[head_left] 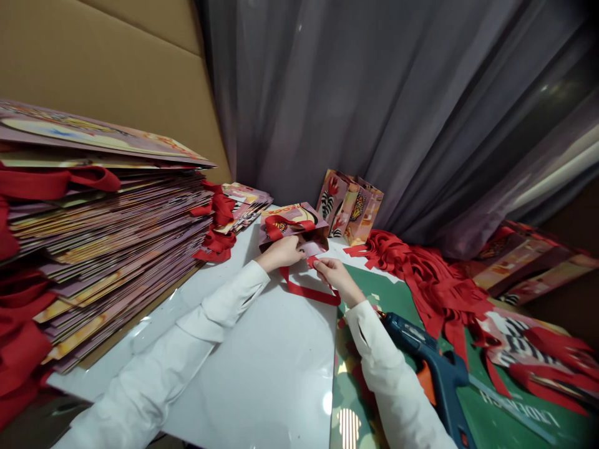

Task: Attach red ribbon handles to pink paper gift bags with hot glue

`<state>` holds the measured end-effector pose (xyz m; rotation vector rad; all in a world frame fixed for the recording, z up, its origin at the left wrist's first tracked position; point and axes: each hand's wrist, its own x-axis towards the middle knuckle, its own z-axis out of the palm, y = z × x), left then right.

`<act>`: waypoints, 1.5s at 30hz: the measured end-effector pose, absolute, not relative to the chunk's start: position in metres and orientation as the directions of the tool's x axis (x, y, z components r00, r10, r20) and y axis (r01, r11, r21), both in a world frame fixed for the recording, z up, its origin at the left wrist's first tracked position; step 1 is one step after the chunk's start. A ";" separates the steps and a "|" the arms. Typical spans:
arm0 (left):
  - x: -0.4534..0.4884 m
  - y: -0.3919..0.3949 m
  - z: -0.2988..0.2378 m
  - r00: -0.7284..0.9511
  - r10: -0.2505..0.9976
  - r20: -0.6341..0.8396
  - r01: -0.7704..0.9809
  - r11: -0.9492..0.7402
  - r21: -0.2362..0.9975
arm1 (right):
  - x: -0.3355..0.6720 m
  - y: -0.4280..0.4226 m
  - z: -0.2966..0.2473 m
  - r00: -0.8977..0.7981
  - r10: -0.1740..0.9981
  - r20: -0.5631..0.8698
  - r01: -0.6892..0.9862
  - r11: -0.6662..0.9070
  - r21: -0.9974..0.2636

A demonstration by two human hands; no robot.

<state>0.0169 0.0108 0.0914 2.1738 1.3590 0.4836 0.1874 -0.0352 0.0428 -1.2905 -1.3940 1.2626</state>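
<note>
A small printed paper gift bag (294, 215) lies on its side on the white tabletop (262, 349), its mouth turned toward me. My left hand (284, 252) is closed at the mouth of the bag, gripping its edge. A red ribbon (311, 293) hangs in a loop below the bag. Just right of the bag's mouth, my right hand (333, 275) pinches an end of that ribbon. Another red ribbon crosses the bag's upper side. My fingertips inside the bag's mouth are partly hidden.
A blue glue gun (433, 355) lies by my right forearm on a green printed sheet (388, 288). Red ribbons (430, 287) are heaped behind it. Flat bags (121, 249) form a tall stack at left. Finished-looking bags (350, 206) stand before a grey curtain (318, 93).
</note>
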 end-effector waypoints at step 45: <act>0.027 0.004 0.085 0.417 0.909 0.017 0.755 -0.357 0.550 | 0.162 -0.040 0.021 0.065 0.995 0.073 -0.072 0.078 -0.994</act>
